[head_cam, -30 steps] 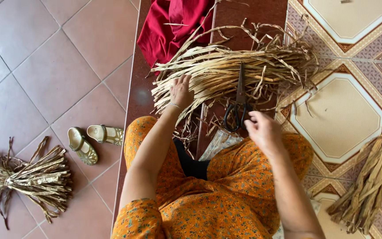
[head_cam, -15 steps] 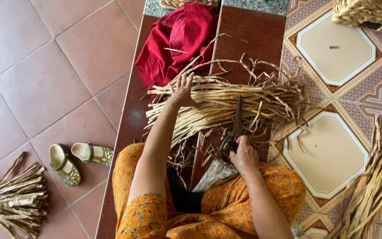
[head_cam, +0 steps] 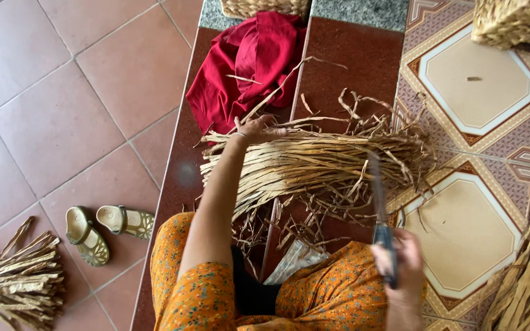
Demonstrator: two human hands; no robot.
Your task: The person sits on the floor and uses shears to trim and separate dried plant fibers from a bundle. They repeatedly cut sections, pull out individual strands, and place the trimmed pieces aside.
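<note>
Her left hand [head_cam: 257, 130] presses flat, fingers released, on the heap of dry tan leaf strips [head_cam: 320, 162]; her right hand [head_cam: 400, 270] clenches long dark scissors [head_cam: 380, 214] just beside it. Trimming looks midway: scraps lie below, ragged ends remain.

Your left hand [head_cam: 254, 130] rests on the straw bundle [head_cam: 314, 162], cloth [head_cam: 246, 61] just behind it. Your right hand [head_cam: 400, 270] holds the scissors [head_cam: 380, 214] nearer you, sandals [head_cam: 107, 228] lying far left.

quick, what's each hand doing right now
Left hand: open, fingers spread, pressing on the bundle of dried strips.
Right hand: closed on the scissors.
</note>
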